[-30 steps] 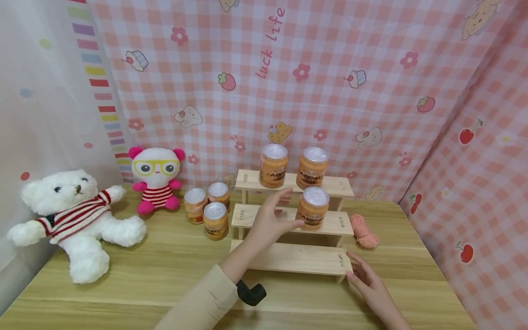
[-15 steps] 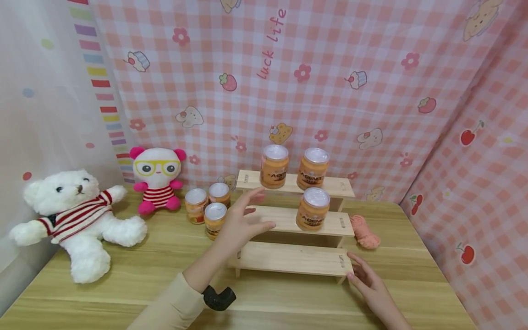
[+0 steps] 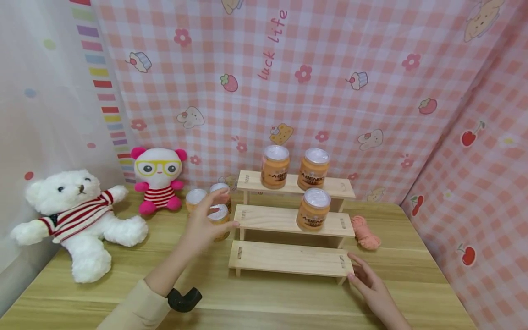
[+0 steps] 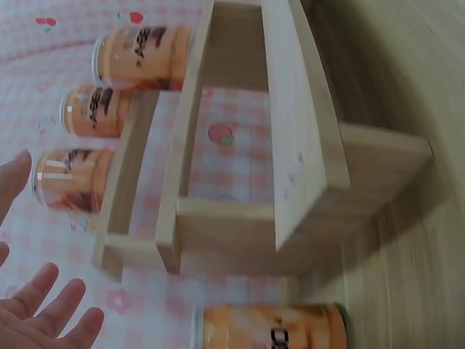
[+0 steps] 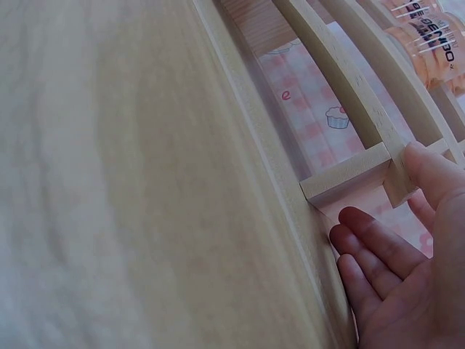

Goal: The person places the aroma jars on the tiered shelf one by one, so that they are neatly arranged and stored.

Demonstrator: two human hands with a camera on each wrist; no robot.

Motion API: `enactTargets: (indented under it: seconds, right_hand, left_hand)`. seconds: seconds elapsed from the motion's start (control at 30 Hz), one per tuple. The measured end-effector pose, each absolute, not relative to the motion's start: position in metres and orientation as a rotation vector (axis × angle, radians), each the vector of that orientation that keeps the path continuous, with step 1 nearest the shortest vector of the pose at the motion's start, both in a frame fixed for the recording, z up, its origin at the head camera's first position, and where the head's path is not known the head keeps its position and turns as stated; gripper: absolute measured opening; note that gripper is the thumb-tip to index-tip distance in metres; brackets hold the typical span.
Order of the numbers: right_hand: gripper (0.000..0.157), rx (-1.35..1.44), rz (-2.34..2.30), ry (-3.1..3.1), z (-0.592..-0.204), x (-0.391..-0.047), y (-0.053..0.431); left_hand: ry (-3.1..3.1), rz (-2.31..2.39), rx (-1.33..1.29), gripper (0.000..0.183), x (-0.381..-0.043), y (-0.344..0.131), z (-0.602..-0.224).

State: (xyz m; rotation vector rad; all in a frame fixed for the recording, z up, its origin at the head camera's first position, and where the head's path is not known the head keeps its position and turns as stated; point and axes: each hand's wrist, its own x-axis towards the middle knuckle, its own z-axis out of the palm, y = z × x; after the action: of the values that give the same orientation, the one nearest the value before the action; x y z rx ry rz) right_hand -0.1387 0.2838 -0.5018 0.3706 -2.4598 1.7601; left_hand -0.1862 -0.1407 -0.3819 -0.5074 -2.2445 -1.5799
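My left hand (image 3: 200, 225) is spread in front of three orange cans with silver lids standing on the table at the left; the nearest can (image 3: 222, 228) is partly hidden behind its fingers. In the left wrist view that hand (image 4: 43, 313) holds nothing, and an orange can (image 4: 272, 327) shows at the bottom. A three-step wooden stand (image 3: 288, 259) bears two cans (image 3: 275, 170) on the top step and one can (image 3: 313, 213) on the middle step. My right hand (image 3: 369, 286) grips the right end of the lowest step between thumb and forefinger, other fingers loose (image 5: 374, 254).
A white teddy bear (image 3: 86, 224) and a pink-eared plush toy (image 3: 158, 178) sit at the left of the wooden table (image 3: 264, 302). Pink yarn (image 3: 365, 233) lies right of the stand. Checked cloth (image 3: 321, 105) hangs behind and at the right.
My left hand has drawn away from the can on the middle step and moved left to the cans on the table. My right hand has stayed at the stand.
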Motion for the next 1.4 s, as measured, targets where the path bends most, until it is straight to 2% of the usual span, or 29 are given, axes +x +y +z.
enactTargets:
  seconds: [0.3, 0.73, 1.17, 1.4]
  right_hand:
    - [0.046, 0.356, 1.777, -2.464, -0.501, -0.137, 0.283]
    - [0.047, 0.374, 1.779, -2.46, -0.502, -0.14, 0.283]
    - [0.046, 0.389, 1.766, -2.461, -0.502, -0.14, 0.284]
    - [0.046, 0.365, 1.771, -2.454, -0.503, -0.139, 0.285]
  left_hand:
    - [-2.271, -1.523, -0.444, 0.078, -0.193, -0.182, -0.386]
    - [-2.341, -1.425, -0.356, 0.074, -0.225, -0.231, -0.418]
    - [-2.467, -1.47, -0.246, 0.083, -0.25, -0.247, -0.439]
    - [-2.458, -1.508, -0.292, 0.079, -0.264, -0.251, -0.455]
